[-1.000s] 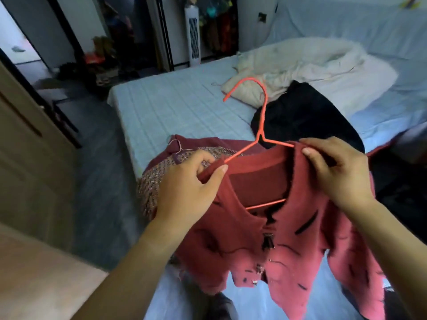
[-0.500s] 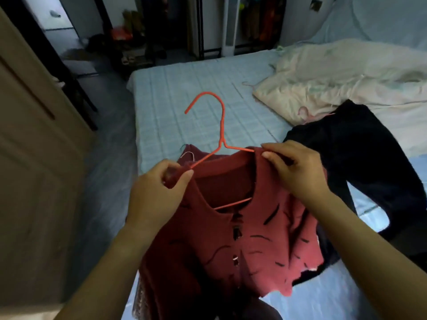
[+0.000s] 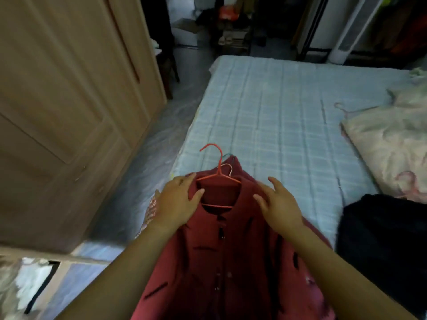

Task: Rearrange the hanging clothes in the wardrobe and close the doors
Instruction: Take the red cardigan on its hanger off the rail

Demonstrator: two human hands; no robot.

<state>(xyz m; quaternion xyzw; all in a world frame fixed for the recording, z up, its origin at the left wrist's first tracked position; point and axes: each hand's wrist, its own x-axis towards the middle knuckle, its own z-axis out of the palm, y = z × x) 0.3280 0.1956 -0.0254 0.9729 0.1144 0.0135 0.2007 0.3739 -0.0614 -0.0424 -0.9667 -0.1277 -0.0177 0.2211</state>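
Note:
A red cardigan with dark marks lies on an orange wire hanger at the near edge of the bed. My left hand rests flat on its left shoulder, fingers spread. My right hand lies flat on the right shoulder, fingers straight. Beneath the cardigan other hanger hooks and a tweed garment stick out. The wardrobe's wooden door stands at my left.
A black garment lies on the bed at the right, and a pale quilt beyond it. A strip of floor runs between bed and wardrobe. A white tower fan and clutter stand past the bed.
Both hands have stopped pinching the cardigan's shoulders and now lie flat on it. The cardigan has gone down onto the bed. My view has swung left toward the wardrobe.

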